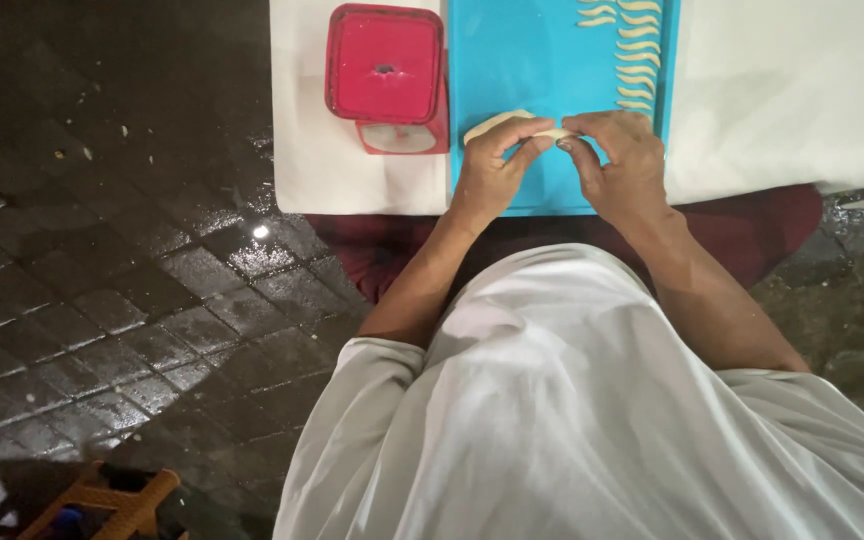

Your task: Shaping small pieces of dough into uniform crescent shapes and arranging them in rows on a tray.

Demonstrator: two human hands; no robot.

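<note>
Person seen from above. Loose white garment (592, 400) covers torso and lap, smooth thin fabric, soft folds, slight sheen. Short wide sleeves (362, 370) end near elbows; forearms bare. Left hand (492, 170) and right hand (622, 165) bare, no gloves, no rings or watch visible. Dark maroon cloth (752, 225) shows beyond the white hem, by the knees.

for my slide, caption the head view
Both hands, left hand and right hand, pinch a dough piece over a blue board.

Container (384, 63) left of board (522, 60); dough strips (635, 60) at board's right edge.
</note>
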